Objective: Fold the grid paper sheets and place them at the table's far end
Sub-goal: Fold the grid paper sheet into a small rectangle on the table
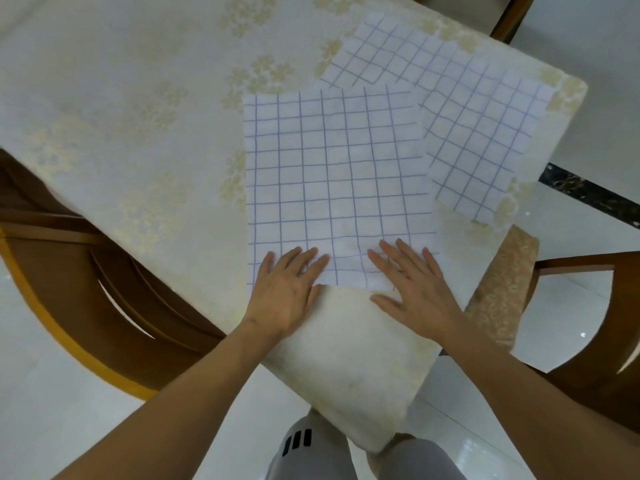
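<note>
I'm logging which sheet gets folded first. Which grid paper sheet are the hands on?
The near sheet, lying on top; both hands rest flat on its near edge. The far sheet, partly under it, is untouched.

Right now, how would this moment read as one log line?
near grid sheet: flat, unfolded | left hand, right hand: open, pressing near edge | second grid sheet: unfolded, partly underneath

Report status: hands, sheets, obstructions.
Both hands flat, left hand and right hand, pressing near sheet. Far sheet partly beneath it. Both unfolded. Nothing obstructing.
</note>
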The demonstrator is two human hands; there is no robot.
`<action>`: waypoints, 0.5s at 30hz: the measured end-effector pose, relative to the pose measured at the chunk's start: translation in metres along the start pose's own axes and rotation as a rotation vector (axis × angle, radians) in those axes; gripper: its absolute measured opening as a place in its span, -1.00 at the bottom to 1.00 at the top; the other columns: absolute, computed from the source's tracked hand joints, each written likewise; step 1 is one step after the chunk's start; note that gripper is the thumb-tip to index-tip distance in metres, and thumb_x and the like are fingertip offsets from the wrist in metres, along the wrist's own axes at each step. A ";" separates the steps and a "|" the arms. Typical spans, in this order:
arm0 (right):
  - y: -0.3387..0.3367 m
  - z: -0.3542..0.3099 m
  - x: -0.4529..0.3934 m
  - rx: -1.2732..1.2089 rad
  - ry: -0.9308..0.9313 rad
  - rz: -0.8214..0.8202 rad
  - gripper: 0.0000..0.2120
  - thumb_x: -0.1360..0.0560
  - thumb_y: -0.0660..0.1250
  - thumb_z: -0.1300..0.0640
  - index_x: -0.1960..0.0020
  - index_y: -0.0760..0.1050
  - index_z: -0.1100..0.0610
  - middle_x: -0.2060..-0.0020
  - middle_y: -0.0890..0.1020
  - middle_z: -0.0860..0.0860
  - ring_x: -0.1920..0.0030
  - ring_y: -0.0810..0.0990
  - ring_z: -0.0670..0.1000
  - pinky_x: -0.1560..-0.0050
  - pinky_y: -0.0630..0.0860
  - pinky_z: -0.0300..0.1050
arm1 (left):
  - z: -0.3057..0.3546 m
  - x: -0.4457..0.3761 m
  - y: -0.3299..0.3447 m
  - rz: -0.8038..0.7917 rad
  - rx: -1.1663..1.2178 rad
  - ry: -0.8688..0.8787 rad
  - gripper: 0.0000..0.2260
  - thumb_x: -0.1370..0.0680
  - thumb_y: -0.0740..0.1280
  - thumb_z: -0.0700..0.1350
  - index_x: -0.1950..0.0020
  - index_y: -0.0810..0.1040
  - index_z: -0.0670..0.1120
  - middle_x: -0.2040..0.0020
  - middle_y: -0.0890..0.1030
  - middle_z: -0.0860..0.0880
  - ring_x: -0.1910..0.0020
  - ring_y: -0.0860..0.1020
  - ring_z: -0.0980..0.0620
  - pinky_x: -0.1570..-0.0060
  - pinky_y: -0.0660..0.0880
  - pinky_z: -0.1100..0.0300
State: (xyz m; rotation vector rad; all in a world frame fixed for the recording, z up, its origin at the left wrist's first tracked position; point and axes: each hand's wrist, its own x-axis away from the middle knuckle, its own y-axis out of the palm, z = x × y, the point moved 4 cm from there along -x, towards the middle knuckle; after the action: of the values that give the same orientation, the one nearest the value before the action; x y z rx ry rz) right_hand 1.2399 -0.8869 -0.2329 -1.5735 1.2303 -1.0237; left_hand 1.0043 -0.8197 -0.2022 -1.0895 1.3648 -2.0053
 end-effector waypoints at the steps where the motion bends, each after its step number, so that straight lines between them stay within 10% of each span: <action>1: 0.000 0.002 0.005 -0.014 -0.005 0.018 -0.38 -0.57 0.10 -0.13 -0.59 0.05 -0.10 -0.58 0.14 -0.05 -0.58 0.05 0.02 -0.53 0.06 0.24 | 0.005 0.006 0.000 -0.004 0.009 -0.013 -0.40 -0.57 -0.26 0.16 -0.58 0.16 0.11 -0.57 0.25 0.03 -0.54 0.20 -0.05 -0.51 0.08 -0.17; 8: -0.003 0.012 0.047 -0.100 -0.101 0.168 -0.51 -0.62 0.03 0.18 -0.55 0.22 0.02 -0.52 0.28 0.02 -0.54 0.20 0.06 -0.47 0.16 0.25 | 0.039 0.041 0.013 -0.087 -0.053 -0.077 -0.50 -0.64 -0.08 -0.01 -0.60 -0.04 0.13 -0.62 0.07 0.04 -0.58 0.07 -0.04 -0.54 -0.06 -0.10; 15: -0.027 0.011 0.093 -0.058 -0.209 0.208 -0.51 -0.60 0.12 0.23 -0.52 0.25 0.08 -0.48 0.37 0.08 -0.50 0.30 0.13 -0.41 0.31 0.22 | 0.088 0.101 0.011 0.120 -0.058 -0.160 -0.50 -0.54 0.06 -0.15 -0.49 0.37 -0.03 -0.45 0.45 -0.07 -0.41 0.43 -0.13 -0.39 0.35 -0.18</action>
State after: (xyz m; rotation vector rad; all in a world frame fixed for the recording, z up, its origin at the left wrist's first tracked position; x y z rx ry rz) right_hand 1.2735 -0.9733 -0.2020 -1.5176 1.2563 -0.6797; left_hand 1.0181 -0.9470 -0.1605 -1.1391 1.3785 -1.7636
